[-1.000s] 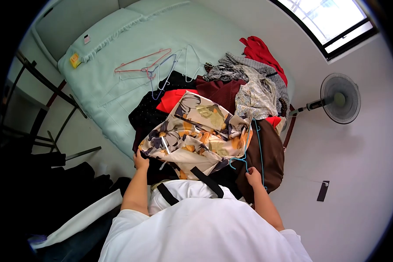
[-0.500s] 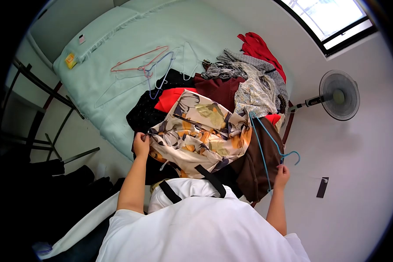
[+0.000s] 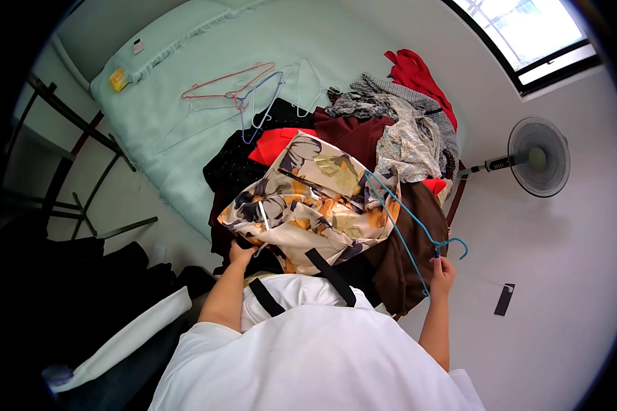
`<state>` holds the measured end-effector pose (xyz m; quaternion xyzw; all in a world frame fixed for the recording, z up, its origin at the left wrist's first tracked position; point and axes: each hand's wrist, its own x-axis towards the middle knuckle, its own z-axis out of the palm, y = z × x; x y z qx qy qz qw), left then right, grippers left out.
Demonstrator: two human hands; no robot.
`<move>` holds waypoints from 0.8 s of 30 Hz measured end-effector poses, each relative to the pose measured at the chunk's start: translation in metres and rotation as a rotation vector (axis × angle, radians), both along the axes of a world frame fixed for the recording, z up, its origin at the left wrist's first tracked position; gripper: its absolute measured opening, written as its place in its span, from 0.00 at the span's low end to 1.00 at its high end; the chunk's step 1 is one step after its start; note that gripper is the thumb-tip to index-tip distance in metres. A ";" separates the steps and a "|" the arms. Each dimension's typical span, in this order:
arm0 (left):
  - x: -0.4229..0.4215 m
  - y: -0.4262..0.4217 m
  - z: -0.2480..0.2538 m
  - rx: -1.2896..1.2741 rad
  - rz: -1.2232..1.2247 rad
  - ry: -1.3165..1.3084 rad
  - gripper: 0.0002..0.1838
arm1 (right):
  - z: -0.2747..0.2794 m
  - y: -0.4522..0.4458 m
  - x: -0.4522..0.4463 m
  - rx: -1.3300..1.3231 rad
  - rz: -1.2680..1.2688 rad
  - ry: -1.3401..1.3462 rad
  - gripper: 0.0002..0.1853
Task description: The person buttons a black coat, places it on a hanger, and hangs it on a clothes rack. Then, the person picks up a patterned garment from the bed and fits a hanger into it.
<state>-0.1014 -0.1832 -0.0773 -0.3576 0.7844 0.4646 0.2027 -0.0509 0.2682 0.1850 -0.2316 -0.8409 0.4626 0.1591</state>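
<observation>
A shiny cream garment with a grey, orange and olive floral print [image 3: 315,205] lies spread in front of me on the pile. At its lower left edge, my left hand [image 3: 239,256] has its thumb and fingers around the fabric; some fingertips are hidden. A narrow white strip [image 3: 264,214] shows on the cloth near that hand. My right hand [image 3: 443,273] is closed on a blue clothes hanger [image 3: 413,220] close to its hook, which points right. The hanger's far end lies over the garment's right edge, and brown cloth [image 3: 417,253] is behind it.
Several loose hangers [image 3: 230,92] lie on the pale green bed [image 3: 164,171]. Heaped clothes [image 3: 408,140] reach toward the wall. A standing fan [image 3: 538,157] is at the right, and a dark metal frame [image 3: 82,127] stands at the left.
My left hand has moved down and right along the garment's edge, and its left side has folded differently. The hanger's far end has shifted left over the garment.
</observation>
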 end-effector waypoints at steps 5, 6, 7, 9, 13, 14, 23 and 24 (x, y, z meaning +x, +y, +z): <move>0.014 -0.001 0.012 -0.392 -0.166 0.397 0.23 | 0.004 -0.004 -0.012 0.060 0.084 -0.006 0.10; 0.017 -0.003 0.018 -0.319 -0.320 0.414 0.21 | 0.003 -0.003 -0.013 0.042 0.120 -0.004 0.10; 0.021 -0.001 0.023 -0.262 -0.426 0.371 0.19 | 0.001 -0.002 -0.015 0.023 0.156 -0.003 0.10; 0.025 0.007 0.026 -0.316 -0.514 0.245 0.18 | 0.001 -0.002 -0.016 0.011 0.179 -0.027 0.10; 0.024 0.011 0.011 -0.441 -0.628 0.166 0.14 | 0.004 -0.002 -0.017 0.031 0.246 -0.058 0.10; 0.024 0.012 0.006 -0.497 -0.736 0.139 0.13 | 0.006 -0.002 -0.018 0.034 0.247 -0.054 0.10; 0.034 0.019 0.006 -0.270 -0.482 0.086 0.15 | 0.018 0.002 -0.022 0.047 0.344 -0.069 0.09; 0.033 0.021 0.001 -0.277 -0.480 0.090 0.15 | 0.018 0.003 -0.022 0.052 0.358 -0.071 0.09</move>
